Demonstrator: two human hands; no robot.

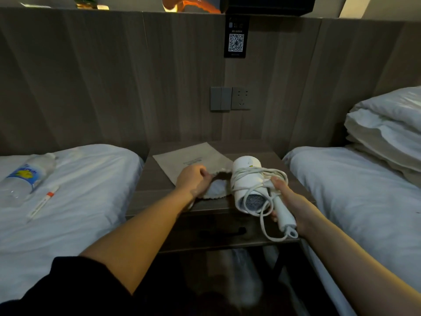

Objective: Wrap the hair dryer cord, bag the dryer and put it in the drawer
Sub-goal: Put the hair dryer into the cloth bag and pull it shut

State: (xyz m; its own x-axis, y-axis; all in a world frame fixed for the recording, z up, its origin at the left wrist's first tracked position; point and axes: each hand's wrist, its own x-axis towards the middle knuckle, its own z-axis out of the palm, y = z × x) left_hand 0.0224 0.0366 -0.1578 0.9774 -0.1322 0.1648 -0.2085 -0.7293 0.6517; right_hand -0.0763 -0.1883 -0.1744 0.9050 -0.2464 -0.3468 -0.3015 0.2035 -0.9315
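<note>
Gripping the hair dryer (245, 185), right hand (286, 197) extends forward.

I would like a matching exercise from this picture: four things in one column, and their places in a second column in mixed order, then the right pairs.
Things:
1. hair dryer
2. cloth bag
3. water bottle
4. drawer

Places:
A. lying on the bed on the left
B. shut, under the nightstand top
C. held in the right hand, cord wound around it
D. on the nightstand, mouth held open by the left hand

Pairs: 1-C, 2-D, 3-A, 4-B
</note>
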